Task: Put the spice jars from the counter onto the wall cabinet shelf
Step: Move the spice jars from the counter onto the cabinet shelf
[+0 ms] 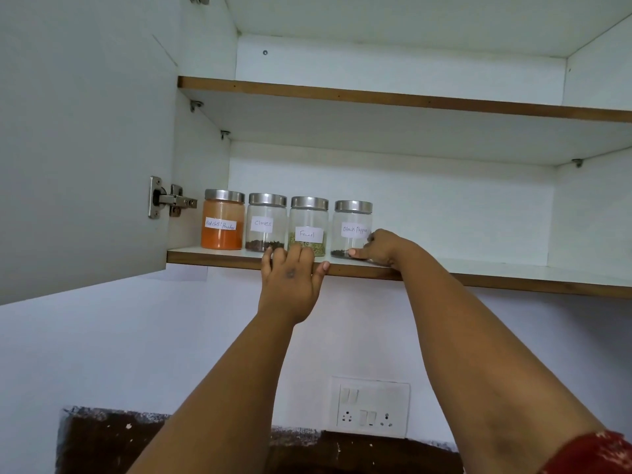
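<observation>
Four steel-lidded clear glass spice jars already line the white lower cabinet shelf at centre-left, the loosely spread left hand and curled right hand steadying two, suggesting near completion.

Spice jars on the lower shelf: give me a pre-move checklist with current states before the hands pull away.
1. Four steel-lidded glass jars upright: ok, orange chilli powder jar through black pepper jar.
2. Labels face outward: ok.
3. Right hand off the black pepper jar: not ok, fingers touch it.
4. Left hand free: ok, resting on the brown-edged white shelf.
5. Counter cleared: cannot tell.
</observation>
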Available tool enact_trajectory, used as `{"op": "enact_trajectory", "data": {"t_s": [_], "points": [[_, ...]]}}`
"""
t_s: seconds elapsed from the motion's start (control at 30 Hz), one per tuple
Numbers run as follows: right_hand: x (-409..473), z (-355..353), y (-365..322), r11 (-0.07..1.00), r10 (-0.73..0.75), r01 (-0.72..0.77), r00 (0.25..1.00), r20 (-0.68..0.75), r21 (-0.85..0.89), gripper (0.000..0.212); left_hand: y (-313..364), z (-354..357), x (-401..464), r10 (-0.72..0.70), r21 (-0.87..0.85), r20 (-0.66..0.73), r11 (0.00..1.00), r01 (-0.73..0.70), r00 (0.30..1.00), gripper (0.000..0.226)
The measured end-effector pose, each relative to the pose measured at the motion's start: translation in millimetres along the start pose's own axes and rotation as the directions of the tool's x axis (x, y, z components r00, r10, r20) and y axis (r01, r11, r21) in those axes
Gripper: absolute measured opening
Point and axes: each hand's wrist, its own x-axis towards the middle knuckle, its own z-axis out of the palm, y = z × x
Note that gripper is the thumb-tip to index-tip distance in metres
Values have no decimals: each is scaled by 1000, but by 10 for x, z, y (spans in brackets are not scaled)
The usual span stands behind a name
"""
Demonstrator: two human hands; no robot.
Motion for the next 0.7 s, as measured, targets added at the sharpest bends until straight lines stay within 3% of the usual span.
{"op": "enact_trajectory", "data": {"t_s": [0.7], "points": [[27, 15, 21, 1000, -15, 14, 999, -38, -23, 79, 17, -37, -2, -6, -23, 42, 1000, 7, 999, 52]]}}
